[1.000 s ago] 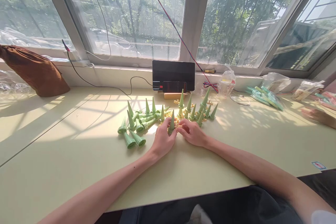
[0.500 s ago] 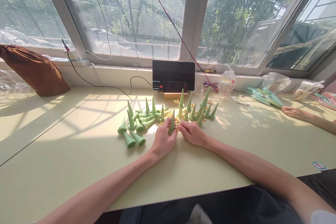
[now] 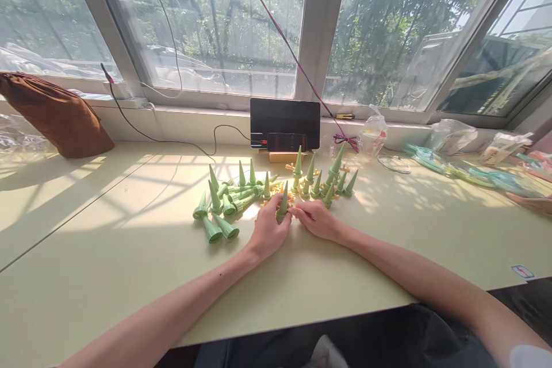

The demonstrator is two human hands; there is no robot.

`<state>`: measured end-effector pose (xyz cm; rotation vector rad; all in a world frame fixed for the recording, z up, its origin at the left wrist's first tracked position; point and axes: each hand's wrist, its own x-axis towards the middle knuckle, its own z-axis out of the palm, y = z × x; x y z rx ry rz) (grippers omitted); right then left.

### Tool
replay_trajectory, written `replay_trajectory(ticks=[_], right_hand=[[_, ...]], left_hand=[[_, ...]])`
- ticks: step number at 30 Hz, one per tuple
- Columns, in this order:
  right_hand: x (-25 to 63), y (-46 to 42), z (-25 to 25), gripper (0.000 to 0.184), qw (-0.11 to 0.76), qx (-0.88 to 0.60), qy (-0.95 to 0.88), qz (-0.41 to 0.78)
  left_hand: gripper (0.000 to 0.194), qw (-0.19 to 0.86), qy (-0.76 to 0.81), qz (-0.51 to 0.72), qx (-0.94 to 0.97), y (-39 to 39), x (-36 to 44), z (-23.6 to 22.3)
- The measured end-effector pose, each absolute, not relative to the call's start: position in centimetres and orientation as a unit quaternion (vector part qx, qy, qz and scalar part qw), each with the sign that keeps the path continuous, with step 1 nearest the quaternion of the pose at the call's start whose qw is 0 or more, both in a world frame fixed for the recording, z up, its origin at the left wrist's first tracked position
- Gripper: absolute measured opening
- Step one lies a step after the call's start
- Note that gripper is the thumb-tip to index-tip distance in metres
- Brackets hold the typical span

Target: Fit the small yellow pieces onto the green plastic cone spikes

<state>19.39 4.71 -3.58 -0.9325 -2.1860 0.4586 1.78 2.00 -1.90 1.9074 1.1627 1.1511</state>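
Observation:
My left hand (image 3: 271, 227) is closed around the base of a green plastic plant-watering spike (image 3: 283, 202), which points up. Right beside it, my right hand (image 3: 317, 218) has its fingers pinched together against the spike's side. What lies between those fingertips is too small to make out. Behind my hands is a heap of small yellow plastic pieces (image 3: 276, 188), partly hidden. Several green spikes with yellow side pieces (image 3: 335, 168) stand to the right. On the left are several plain green spikes (image 3: 213, 231), some upright and some lying with hollow ends showing.
A dark tablet (image 3: 284, 118) and a phone (image 3: 287, 142) lean on a stand at the back. A brown drawstring bag (image 3: 64, 121) sits far left. On the right are clear plastic bags (image 3: 452, 137), teal strips (image 3: 500, 178) and another person's hand (image 3: 528, 202).
My hands and the spike stay almost in place. At the right, the other person's hand has moved right and nearer, and the teal strips now spread further that way.

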Motion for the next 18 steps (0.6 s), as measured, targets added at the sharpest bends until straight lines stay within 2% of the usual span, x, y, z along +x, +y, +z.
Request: replay_trajectory(ticks=[7,18], right_hand=[[19.28,4.52,-3.61,0.037,0.355,-0.379,-0.839,0.164],[19.39,4.79,-3.78,0.044,0.347,-0.361,-0.851,0.158]], left_hand=[[0.02,0.303,0.443,0.44,0.72,1.92,1.77,-1.8],[0.02,0.309,0.438,0.441,0.72,1.96,1.71,-1.8]])
